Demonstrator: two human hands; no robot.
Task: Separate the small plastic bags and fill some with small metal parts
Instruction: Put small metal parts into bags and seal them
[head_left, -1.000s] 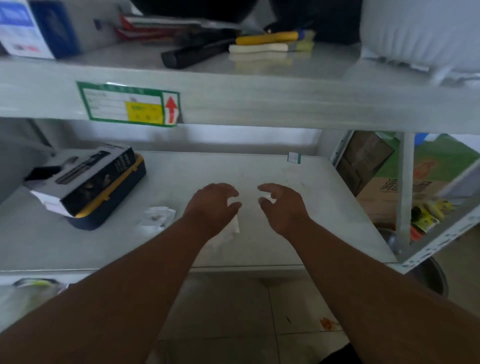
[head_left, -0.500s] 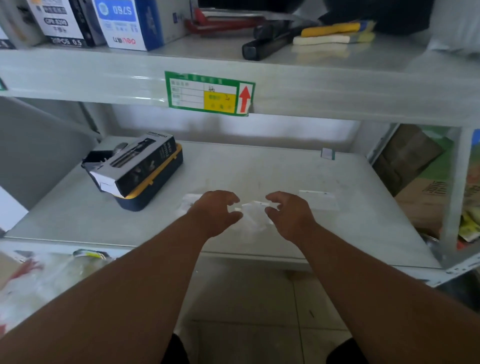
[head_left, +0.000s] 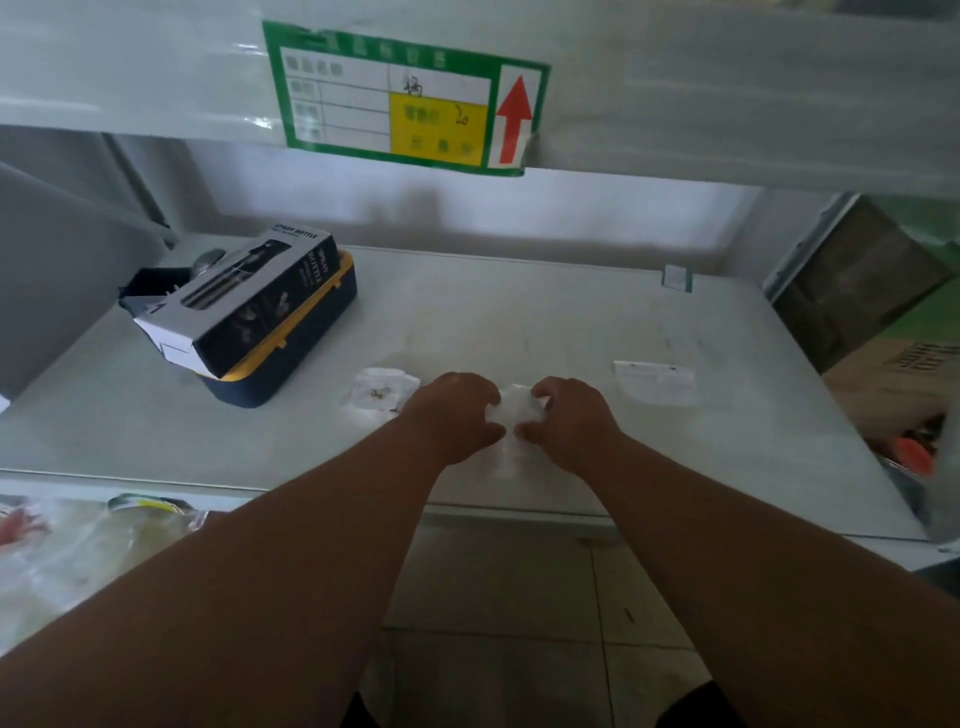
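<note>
A bunch of small clear plastic bags (head_left: 514, 415) is pinched between my two hands over the grey shelf (head_left: 519, 322). My left hand (head_left: 454, 415) grips its left side and my right hand (head_left: 571, 423) grips its right side, fingers curled. To the left lies another clear bag (head_left: 382, 389) with a few small brass-coloured metal parts in it. A flat clear bag with a white label (head_left: 655, 382) lies to the right, apart from my hands.
A black-and-white carton (head_left: 244, 299) rests on a navy and yellow case (head_left: 291, 353) at the shelf's left. The upper shelf's edge carries a green label (head_left: 405, 98). Cardboard boxes (head_left: 878, 291) stand to the right. Plastic-wrapped goods (head_left: 78, 545) lie lower left.
The view has tilted down and come closer to the shelf. My hands have drawn together and closed on the bunch of bags.
</note>
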